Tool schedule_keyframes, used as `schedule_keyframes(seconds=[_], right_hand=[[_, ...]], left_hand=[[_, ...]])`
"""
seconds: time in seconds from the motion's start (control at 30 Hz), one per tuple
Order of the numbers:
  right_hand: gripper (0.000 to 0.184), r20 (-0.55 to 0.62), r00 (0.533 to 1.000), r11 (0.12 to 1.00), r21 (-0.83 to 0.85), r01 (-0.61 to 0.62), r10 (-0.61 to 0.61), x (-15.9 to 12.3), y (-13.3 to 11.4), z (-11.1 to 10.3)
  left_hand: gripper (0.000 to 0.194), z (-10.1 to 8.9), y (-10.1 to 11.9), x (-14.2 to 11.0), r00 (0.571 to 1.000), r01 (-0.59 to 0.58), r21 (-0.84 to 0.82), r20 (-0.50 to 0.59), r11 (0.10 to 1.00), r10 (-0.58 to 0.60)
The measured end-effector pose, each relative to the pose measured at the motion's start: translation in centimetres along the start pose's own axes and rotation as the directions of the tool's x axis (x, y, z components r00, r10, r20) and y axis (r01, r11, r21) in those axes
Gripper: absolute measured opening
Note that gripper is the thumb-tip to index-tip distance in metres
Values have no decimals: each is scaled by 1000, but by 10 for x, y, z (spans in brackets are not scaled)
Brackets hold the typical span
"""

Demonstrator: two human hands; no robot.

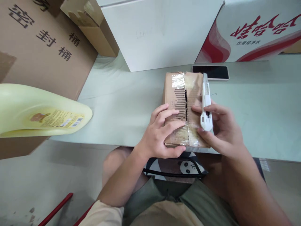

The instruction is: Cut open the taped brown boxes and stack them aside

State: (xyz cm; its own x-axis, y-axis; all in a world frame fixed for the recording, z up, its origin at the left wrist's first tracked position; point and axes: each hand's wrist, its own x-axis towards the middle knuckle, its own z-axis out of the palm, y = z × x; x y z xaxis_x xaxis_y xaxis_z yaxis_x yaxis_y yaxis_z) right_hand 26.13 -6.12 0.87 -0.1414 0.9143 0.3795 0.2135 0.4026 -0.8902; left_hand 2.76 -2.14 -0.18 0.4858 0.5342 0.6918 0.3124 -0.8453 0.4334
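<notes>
A small brown cardboard box (195,84) with clear tape and a torn, corrugated patch stands at the front edge of the table. A dark slit runs along its middle seam. My left hand (160,133) lies on the box's top left part with its fingers spread. In my right hand (223,128) is a white utility knife (206,110), held between thumb and fingers along the box's right edge. Its narrow end points away from me. Some of the right fingers are hidden behind the knife and box.
A phone (211,72) lies just behind the box. Large white boxes (162,34) and a red-and-white carton (254,40) stand at the back. On the left are a yellow bottle (42,110) and a big cardboard carton (42,56). The table (113,103) has a pale green cover.
</notes>
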Motion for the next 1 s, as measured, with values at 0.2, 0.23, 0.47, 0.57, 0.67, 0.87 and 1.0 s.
schedule_keyframes(seconds=[0.2, 0.23, 0.47, 0.57, 0.67, 0.87, 1.0], right_hand=[[53, 5, 1000, 1000, -5, 15, -15, 2, 0, 1], [52, -4, 1000, 1000, 0, 13, -13, 2, 0, 1], [49, -8, 1000, 1000, 13, 17, -17, 3, 0, 3], [47, -3, 1000, 1000, -17, 14, -14, 3, -2, 5], [45, -25, 1000, 999, -31, 16, -17, 3, -4, 7], [39, -313, 949, 999, -52, 14, -29, 0, -5, 12], [39, -483, 875, 992, -97, -79, 23, 2, -6, 11]], left_hand=[[46, -2, 0, 3, 999, -37, -18, 23, 999, 38], [46, -3, 0, 3, 999, -39, -18, 30, 999, 39], [45, -6, 5, 1, 996, -69, 70, 57, 995, 65], [36, -8, 7, 2, 992, -102, 86, 87, 991, 95], [33, -10, 6, 2, 992, -88, 70, 102, 994, 80], [34, -8, 1, 0, 995, -80, 17, 54, 997, 78], [34, -8, -3, 0, 997, -71, 2, 13, 997, 71]])
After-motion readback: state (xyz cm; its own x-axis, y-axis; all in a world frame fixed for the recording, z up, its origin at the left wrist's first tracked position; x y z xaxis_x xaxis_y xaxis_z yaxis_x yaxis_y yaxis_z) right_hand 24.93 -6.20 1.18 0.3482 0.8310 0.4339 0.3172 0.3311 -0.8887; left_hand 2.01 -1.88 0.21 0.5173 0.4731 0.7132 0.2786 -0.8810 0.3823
